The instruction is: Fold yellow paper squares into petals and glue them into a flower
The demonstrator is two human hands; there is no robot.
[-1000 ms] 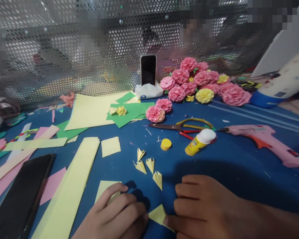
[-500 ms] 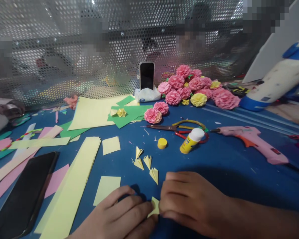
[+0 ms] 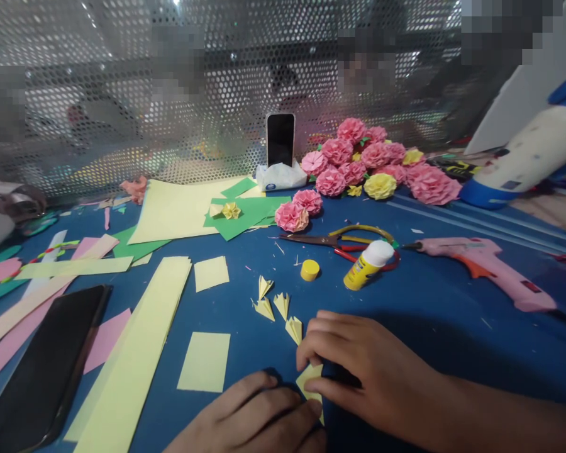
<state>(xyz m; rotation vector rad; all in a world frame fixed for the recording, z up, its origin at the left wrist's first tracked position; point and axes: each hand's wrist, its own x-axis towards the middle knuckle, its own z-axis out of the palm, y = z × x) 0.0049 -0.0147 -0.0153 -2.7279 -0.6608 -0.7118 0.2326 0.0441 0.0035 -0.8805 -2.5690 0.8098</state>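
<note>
A small folded piece of yellow paper point(image 3: 311, 382) lies between my two hands near the front edge of the view. My right hand point(image 3: 358, 365) pinches it between thumb and forefinger. My left hand point(image 3: 264, 418) has its fingertips closed on the paper's lower left side; its thumb is mostly hidden. Just beyond sit several small folded yellow paper petals point(image 3: 282, 306). Left of them lie two flat yellow paper squares, one nearer point(image 3: 204, 362) and one farther point(image 3: 211, 274).
Yellow strips point(image 3: 136, 352) and a black phone point(image 3: 47, 365) lie at left. Behind are a yellow cap point(image 3: 310, 270), glue stick point(image 3: 368, 265), scissors point(image 3: 311, 240) and pink paper flowers point(image 3: 330, 181). A pink glue gun point(image 3: 490, 264) lies right; a propped phone point(image 3: 280, 139) stands before a perforated metal screen point(image 3: 231, 82).
Both hands have shifted a little rightward with the paper. My right hand's fingers have lifted and parted from a tight curl, so more of the folded paper shows.
</note>
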